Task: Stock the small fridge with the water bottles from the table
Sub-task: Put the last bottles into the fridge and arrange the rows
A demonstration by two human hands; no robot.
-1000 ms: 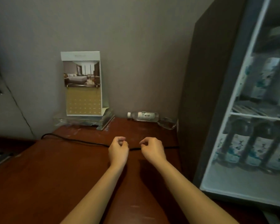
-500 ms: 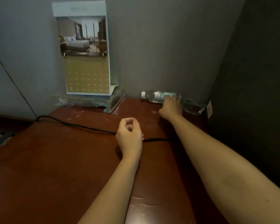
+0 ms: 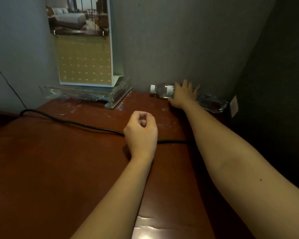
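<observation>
A clear water bottle with a white cap lies on its side at the back of the brown table, against the wall, cap pointing left. My right hand lies over its middle with fingers spread and fairly straight, thumb at the near side. The bottle's base sticks out to the right of the hand. My left hand hovers over the middle of the table, curled into a loose fist and holding nothing. The fridge's dark side wall fills the right edge; its inside is out of view.
A tall desk calendar stands on a clear plastic base at the back left. A black cable runs across the table, passing under my left hand. A grey wall closes off the back.
The view has moved closer and left, losing the fridge's open front. My right hand reached to the bottle and now spreads its fingers over it. My left hand stayed curled.
</observation>
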